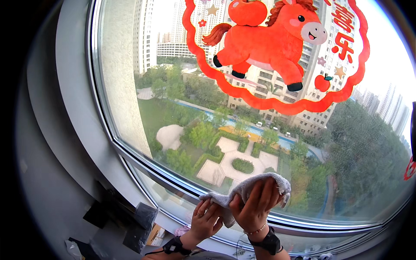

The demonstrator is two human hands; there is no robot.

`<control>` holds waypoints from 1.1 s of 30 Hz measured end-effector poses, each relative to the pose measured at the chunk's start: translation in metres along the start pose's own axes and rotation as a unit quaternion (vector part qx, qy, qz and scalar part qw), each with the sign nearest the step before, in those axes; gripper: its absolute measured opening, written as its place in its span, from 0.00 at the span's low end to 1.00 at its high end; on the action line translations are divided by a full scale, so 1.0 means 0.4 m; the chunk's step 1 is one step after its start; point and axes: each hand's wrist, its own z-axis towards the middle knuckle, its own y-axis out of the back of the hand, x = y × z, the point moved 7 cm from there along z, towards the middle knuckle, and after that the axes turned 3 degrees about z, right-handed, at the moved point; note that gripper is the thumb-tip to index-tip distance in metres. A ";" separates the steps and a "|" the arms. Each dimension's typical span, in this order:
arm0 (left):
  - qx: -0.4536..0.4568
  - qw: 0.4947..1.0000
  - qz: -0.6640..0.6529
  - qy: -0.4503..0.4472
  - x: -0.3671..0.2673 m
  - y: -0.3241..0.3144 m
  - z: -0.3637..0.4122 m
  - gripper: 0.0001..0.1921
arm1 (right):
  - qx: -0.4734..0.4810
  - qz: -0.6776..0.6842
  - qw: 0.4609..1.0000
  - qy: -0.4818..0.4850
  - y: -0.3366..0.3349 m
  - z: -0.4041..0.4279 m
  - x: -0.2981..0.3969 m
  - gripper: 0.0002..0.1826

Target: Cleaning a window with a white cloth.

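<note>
A grey towelling cloth lies bunched against the lower edge of the window pane. My right hand holds its thicker right part, fingers bent over it and against the glass. Lower and to the left, my left hand has its fingertips on the cloth's thin left end, beside the metal window frame. Part of the cloth hangs down between the hands. A wrist strap with a small device sits on each wrist, and a beaded bracelet circles the right one.
A large red horse sticker with writing is on the upper glass. At the lower left, a dark plastic-wrapped item and a cardboard box stand near the sill. A pale curved wall edge borders the window's left side.
</note>
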 end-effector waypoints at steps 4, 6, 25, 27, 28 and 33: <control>0.037 0.998 0.040 0.019 0.094 0.004 -0.039 0.24 | 0.056 0.058 0.992 0.097 -0.083 0.044 0.142 0.30; 0.052 0.998 0.033 0.029 0.105 0.003 -0.051 0.27 | 0.086 0.064 0.987 0.117 -0.104 0.038 0.172 0.26; -0.052 0.965 -0.097 -0.237 -0.513 -0.060 0.220 0.18 | -0.162 -0.151 0.967 -0.122 0.353 -0.096 -0.495 0.31; -0.015 0.953 -0.149 -0.264 -0.583 -0.109 0.213 0.19 | -0.195 -0.145 0.959 -0.144 0.400 -0.154 -0.570 0.32; -0.001 0.957 -0.141 -0.255 -0.615 -0.117 0.216 0.20 | -0.195 -0.132 0.955 -0.179 0.412 -0.195 -0.612 0.32; 0.034 0.936 -0.194 -0.290 -0.721 -0.248 0.140 0.22 | -0.247 -0.051 0.911 -0.325 0.415 -0.404 -0.748 0.37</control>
